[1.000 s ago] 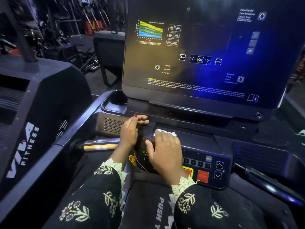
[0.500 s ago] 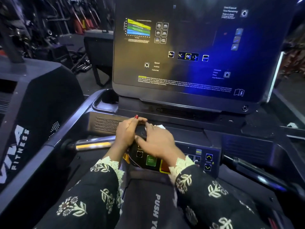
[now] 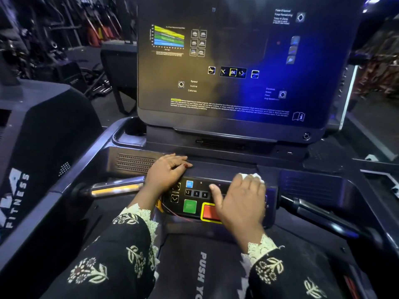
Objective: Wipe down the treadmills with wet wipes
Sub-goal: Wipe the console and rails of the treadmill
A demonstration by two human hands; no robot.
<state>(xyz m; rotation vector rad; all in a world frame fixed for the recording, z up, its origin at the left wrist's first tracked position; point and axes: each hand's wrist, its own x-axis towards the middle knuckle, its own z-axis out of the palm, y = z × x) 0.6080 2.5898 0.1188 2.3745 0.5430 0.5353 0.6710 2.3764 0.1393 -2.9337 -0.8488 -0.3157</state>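
white wet wipe (image 3: 253, 176) is pressed onto the control panel (image 3: 195, 194) at its upper right edge under the flat, unclenched right hand (image 3: 239, 201), seemingly for broad contact, while the left hand (image 3: 166, 172) is rested loose and empty on the ledge (image 3: 218, 165) behind, probably as a brace.

Setting: gym floor. Evidence: treadmill console (image 3: 237, 130) beyond the fingers (image 3: 176, 159), screen printed Speed, Incline, Calories; keypad (image 3: 195, 196) with incline arrows, green and red buttons, beneath them; neighbouring machine (image 3: 43, 147) lettered FITNESS, to their left; racked exercise gear (image 3: 95, 29) far beyond, left.
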